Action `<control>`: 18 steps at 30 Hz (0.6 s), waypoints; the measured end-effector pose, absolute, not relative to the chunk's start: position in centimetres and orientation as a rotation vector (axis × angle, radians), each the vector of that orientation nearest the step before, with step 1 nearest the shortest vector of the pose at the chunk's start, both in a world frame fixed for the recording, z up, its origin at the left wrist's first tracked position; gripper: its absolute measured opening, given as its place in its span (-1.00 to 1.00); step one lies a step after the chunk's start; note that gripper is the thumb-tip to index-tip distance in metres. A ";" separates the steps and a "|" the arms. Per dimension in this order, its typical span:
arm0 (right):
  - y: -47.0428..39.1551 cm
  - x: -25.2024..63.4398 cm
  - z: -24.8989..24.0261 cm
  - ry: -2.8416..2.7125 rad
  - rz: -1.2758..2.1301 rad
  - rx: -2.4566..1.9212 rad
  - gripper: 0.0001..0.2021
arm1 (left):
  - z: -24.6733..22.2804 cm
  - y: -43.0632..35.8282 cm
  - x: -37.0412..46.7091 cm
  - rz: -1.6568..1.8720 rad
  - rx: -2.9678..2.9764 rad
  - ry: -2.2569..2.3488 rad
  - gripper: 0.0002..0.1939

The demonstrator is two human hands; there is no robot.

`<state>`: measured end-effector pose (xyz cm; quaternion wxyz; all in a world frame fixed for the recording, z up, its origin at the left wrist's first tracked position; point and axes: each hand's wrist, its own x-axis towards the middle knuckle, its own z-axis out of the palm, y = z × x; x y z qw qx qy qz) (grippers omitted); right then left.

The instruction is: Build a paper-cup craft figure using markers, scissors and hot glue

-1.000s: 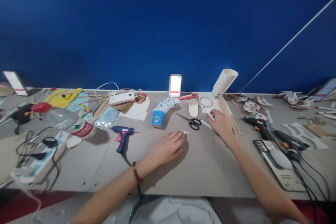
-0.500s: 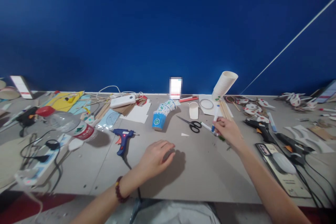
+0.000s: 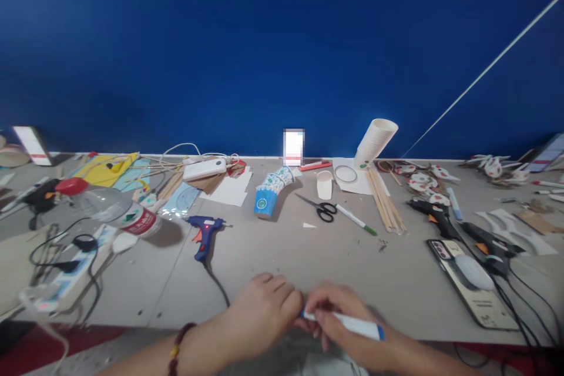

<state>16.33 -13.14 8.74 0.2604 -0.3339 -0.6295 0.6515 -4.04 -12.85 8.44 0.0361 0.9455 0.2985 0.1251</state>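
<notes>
My cylindrical white-and-blue marker (image 3: 363,327) looks smooth plastic; the thin pale sticks (image 3: 385,200), wood; the clear red-capped bottle (image 3: 104,205), glossy plastic; the grey table (image 3: 258,249), matt.

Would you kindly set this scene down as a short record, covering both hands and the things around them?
Right hand: holds a white marker with blue ends
Left hand: at the marker's left end; whether it grips is hidden
Mid-table: scissors, a green-ended marker, a small paper triangle
Left side: blue glue gun, its cord trailing toward the left hand
Right side: wooden sticks; a phone with a white object on it
Back: stack of white cups
</notes>
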 end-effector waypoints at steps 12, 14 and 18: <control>-9.8 24.6 9.1 -1.407 1.017 -1.037 -0.82 | 12.3 -14.6 -11.4 0.443 2.841 1.396 -0.79; -7.8 23.8 8.3 -1.365 1.039 -1.094 -0.78 | 11.5 -14.0 -9.6 0.339 2.842 1.248 -0.86; -2.9 19.6 5.9 -1.314 1.200 -1.175 -0.67 | 8.3 -10.4 -4.2 0.290 2.873 1.112 -0.91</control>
